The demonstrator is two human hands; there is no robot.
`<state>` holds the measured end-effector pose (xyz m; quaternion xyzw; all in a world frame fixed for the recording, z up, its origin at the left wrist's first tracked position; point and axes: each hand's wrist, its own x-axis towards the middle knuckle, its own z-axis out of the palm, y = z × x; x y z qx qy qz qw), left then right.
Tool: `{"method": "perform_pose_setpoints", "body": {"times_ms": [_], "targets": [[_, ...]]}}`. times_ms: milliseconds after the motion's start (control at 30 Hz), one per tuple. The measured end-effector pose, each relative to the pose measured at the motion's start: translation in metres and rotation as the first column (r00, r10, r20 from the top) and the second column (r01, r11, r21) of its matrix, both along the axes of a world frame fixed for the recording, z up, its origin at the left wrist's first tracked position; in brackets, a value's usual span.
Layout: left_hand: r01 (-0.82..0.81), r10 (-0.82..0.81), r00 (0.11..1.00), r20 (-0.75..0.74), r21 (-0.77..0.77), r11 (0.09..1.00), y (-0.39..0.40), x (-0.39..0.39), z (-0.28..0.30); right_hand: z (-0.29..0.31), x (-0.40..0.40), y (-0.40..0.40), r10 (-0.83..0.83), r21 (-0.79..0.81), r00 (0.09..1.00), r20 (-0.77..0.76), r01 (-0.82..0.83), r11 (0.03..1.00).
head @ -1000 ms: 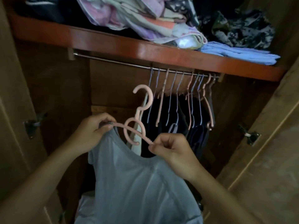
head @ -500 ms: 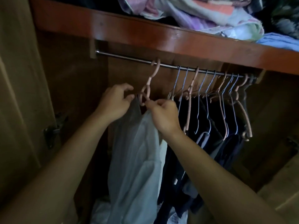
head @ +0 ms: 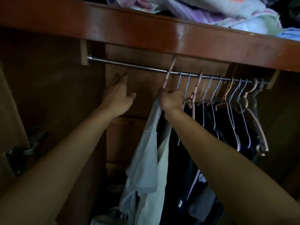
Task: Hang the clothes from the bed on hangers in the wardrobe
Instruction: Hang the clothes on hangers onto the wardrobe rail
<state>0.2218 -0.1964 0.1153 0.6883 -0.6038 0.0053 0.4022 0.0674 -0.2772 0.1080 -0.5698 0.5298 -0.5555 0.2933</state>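
Dim, murky picture; the wardrobe interior sinks into deep shadow. A soft glare streaks the shelf (head: 186, 36) edge, and wide-angle distortion bows it. Details look soft and grainy.

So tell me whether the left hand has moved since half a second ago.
Yes. The left hand has let go of the shirt and drawn leftward along the rail, away from the pink hanger, fingers now open.

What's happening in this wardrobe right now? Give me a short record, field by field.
place: open wardrobe, rail under a wooden shelf
left hand: open, fingers straight, holding nothing
right hand: grips the pink hanger at its neck
pink hanger: hook over the rail
grey shirt: hangs from the pink hanger
beside it: dark clothes and spare hangers further right on the rail
shelf top: folded fabrics
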Motion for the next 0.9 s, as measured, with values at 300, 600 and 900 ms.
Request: {"method": "perform_pose_setpoints", "body": {"times_ms": [300, 600, 900], "targets": [[-0.022, 0.023, 1.000, -0.010, 0.013, 1.000, -0.014, 0.002, -0.002, -0.003, -0.005, -0.015, 0.017, 0.022, 0.991, -0.131, -0.014, 1.000], [0.001, -0.002, 1.000, 0.028, 0.007, 1.000, -0.012, -0.007, 0.002, 0.002, -0.021, -0.010, 0.153, 0.251, 0.981, -0.117, -0.120, 0.961], [0.048, -0.093, 0.982, 0.165, 0.257, 0.965, 0.008, -0.006, 0.004, 0.020, -0.038, 0.011, 0.262, 0.327, 0.955, -0.140, -0.205, 0.922]]}}
